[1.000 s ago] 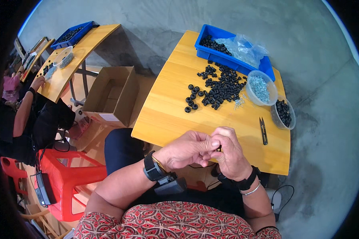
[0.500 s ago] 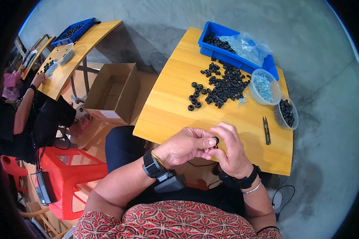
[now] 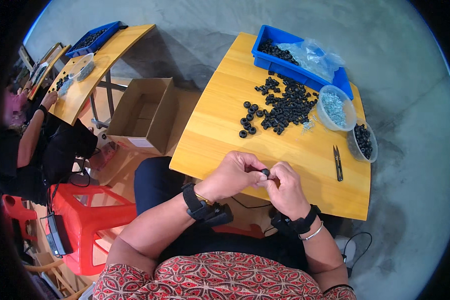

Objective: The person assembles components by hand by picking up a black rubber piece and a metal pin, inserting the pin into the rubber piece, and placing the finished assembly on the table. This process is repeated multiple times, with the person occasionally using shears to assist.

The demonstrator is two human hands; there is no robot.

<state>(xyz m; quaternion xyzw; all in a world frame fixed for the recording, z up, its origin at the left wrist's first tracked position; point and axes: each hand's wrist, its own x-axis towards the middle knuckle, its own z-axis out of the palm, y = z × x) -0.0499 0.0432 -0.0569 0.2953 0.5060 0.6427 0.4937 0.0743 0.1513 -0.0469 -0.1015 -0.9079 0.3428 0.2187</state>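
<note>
Pinching a small black part (image 3: pixel 265 172) by the near edge of the tabletop (image 3: pixel 210 135): the left hand (image 3: pixel 232 175) is gripping it between thumb and fingers. The right hand (image 3: pixel 287 187) is curling its bunched fingers right beside it, can't tell if they're holding it too. Loose black pieces (image 3: pixel 287 107) are lying farther back, and black snips (image 3: pixel 338 163) are sitting off to the right.

A smooth, mottled grey-blue wall (image 3: pixel 200 40) runs behind a yellow wood-grained table (image 3: pixel 210 125), with soft shadows darkening its surface. At left, another yellow wood-topped table (image 3: pixel 120 47) on metal legs stands near the wall. A bright red plastic stool (image 3: pixel 92 220) stands on the tan floor (image 3: pixel 121 172).
</note>
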